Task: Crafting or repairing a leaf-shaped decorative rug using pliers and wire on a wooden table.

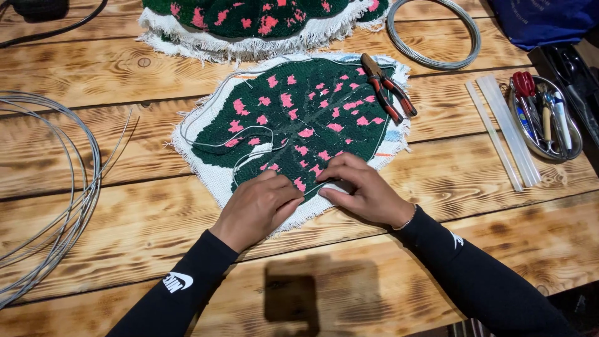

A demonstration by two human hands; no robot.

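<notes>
- On the scorched-grain wooden plank counter (125, 75), both hands work at the near edge of a leaf-shaped tufted rug piece, dark green with pink spots and a white woven border (299, 118).
- Left hand (259, 209) lies knuckles up on the white border, its fingers (284, 187) curled and pressed together against the cloth; whether they pinch anything, I cannot tell.
- Right hand (362, 187) rests just beside it, fingers (334, 178) bent and closed down on the green pile at the leaf's lower edge, the fingertips of both hands nearly touching.
- Thin grey wire (231, 142) runs along the outline of the leaf and loops across its left part.
- Red-handled pliers (388, 88) lie on the leaf's upper right corner.
- A second green-and-pink tufted piece with a white fringe (256, 25) lies beyond, at the far edge.
- A small coil of grey wire (437, 59) sits to the upper right; a larger loose coil of grey wire (56, 206) lies well apart on the left.
- Clear glue sticks (505, 134) lie to the right, beside an oval metal tray (575, 145) holding scissors and small tools.
</notes>
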